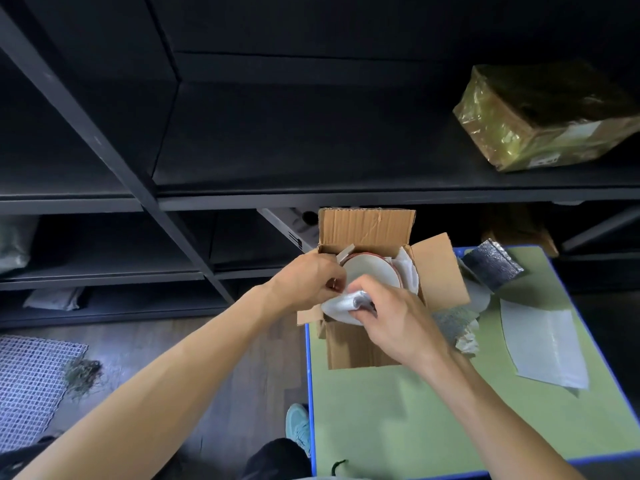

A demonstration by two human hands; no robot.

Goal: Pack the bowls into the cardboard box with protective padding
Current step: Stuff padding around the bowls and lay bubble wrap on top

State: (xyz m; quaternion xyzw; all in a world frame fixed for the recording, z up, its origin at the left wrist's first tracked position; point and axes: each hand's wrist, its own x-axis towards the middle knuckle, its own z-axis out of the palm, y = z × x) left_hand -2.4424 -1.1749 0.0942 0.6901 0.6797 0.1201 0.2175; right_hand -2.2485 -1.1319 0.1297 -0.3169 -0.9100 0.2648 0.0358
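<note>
The cardboard box (360,344) is set at the tabletop's (398,410) far left corner, flaps open. A white bowl (374,271) is seated inside. At the box's near rim a foam sheet (337,308) is gripped by the right hand (394,317). Its edge appears pinched by the left hand (311,278), close alongside. The bowl is judged rigid, smooth and fragile, and best held at the rim through the soft, light foam.

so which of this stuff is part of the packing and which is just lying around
Job in hand: cardboard box, bowl inside it, white padding gripped by the right hand and pinched by the left hand, likely the foam sheet.
Lying about: taped parcel on the shelf, mesh mat on the floor, probably the silver foil bag.
</note>
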